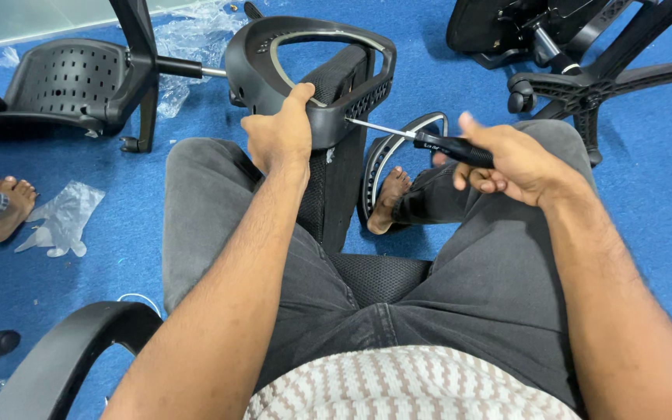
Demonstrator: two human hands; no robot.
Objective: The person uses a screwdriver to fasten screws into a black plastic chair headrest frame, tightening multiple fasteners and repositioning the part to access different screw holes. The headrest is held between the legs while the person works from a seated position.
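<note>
Low centre of the frame: patterned shirt hem, dark grey trousers, person seated on a black mesh seat (375, 276). Curved black armrest (56, 365) at lower left. Both forearms run up from the bottom edge.

Mid-frame, left of centre: left hand (280, 134) clamped over the rim of a black plastic chair frame (313, 66), thumb on top, fingers wrapped behind. The frame stands between the knees, its mesh panel hanging below.

Right of centre: right hand (507, 159) closed around the black handle of a screwdriver (421, 140), thumb raised. Metal shaft points left; tip meets the frame's perforated side edge, just beside the left hand.

Behind the frame, a bare foot (386, 198) rests by a grey curved ring on the blue carpet (647, 194).

Left edge: another person's bare foot (5, 206), clear plastic wrap (64, 218) near it.

Upper left: black perforated chair part (71, 82) with a metal post, more crumpled plastic behind. Upper right: star-shaped chair base (585, 85) with a castor, and other black parts.
</note>
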